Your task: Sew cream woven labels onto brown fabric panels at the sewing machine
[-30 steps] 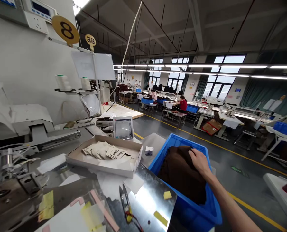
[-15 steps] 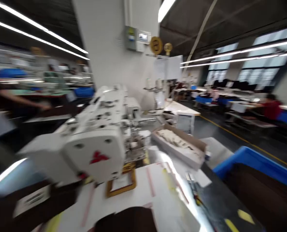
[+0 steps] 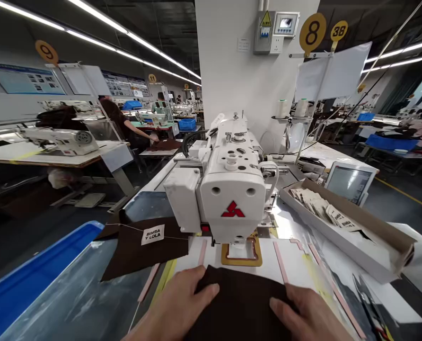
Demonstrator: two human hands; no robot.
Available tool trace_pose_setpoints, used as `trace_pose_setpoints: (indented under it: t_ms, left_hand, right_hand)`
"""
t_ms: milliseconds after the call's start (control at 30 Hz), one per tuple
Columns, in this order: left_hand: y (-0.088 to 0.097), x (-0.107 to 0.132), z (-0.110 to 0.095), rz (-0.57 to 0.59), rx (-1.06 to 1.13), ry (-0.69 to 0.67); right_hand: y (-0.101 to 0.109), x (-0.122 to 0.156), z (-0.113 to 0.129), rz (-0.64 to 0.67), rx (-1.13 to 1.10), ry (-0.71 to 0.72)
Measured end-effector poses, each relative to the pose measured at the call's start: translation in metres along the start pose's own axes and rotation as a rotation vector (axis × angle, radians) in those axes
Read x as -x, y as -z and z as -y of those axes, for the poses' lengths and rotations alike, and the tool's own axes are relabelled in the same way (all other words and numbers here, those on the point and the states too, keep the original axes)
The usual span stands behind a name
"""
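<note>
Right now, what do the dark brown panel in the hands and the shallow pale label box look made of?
Dark brown panel: likely matte fabric; no shine, softly bowed edge; knit or woven, can't tell.
Shallow pale label box: probably dull cardboard; thin pale walls, brownish inside.

This is a garment workshop — a white sewing machine [image 3: 234, 189], cut brown cloth [image 3: 242, 298], thread cones [image 3: 282, 108], round numbered signs [image 3: 312, 33] — with more machines [image 3: 67, 141] beyond.

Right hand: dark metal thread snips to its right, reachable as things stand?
Probably yes: nothing raised shows between the right hand and the snips. Its fingers hold the dark brown cloth panel, though, so it would likely need to let go first.
</note>
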State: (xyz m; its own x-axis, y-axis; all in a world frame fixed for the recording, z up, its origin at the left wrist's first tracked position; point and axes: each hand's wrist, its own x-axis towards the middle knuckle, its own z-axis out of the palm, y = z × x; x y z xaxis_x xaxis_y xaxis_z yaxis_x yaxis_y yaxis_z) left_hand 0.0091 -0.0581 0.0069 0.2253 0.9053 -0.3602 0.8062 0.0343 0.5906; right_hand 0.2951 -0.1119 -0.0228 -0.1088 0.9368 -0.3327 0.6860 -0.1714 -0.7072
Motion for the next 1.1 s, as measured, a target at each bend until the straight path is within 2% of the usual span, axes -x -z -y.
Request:
trace_pose_setpoints:
  t_ms: [100,200,333,467,633,700,867,1100]
  left_hand:
    - [0.007,-0.016,-0.002,-0.042,-0.104,0.011]
    - [0.014,-0.029,-0.007,-0.004,-0.108,0.011]
    - [0.022,-0.039,-0.01,0.061,-0.089,0.001]
    - [0.03,-0.04,-0.009,0.12,-0.053,0.019]
    - [0.033,-0.033,-0.01,0.277,0.051,0.031]
    - [0.033,-0.032,-0.011,0.305,0.097,0.015]
    - [0.033,-0.041,-0.009,0.274,0.178,-0.017]
    - [0.034,-0.067,-0.006,0.192,0.223,-0.068]
  right_hand:
    - [0.007,-0.018,0.008,0.045,0.047,-0.099]
    - [0.017,-0.029,0.018,0.092,-0.04,-0.127]
    - [0.028,-0.038,0.024,0.089,-0.088,-0.116]
    - [0.031,-0.042,0.022,0.085,-0.069,-0.119]
    - [0.031,-0.043,0.015,0.133,-0.037,-0.148]
    - [0.033,-0.044,0.013,0.155,-0.048,-0.158]
    - [0.039,-0.052,0.014,0.149,-0.052,-0.158]
    - [0.048,-0.072,0.021,0.038,0.037,-0.098]
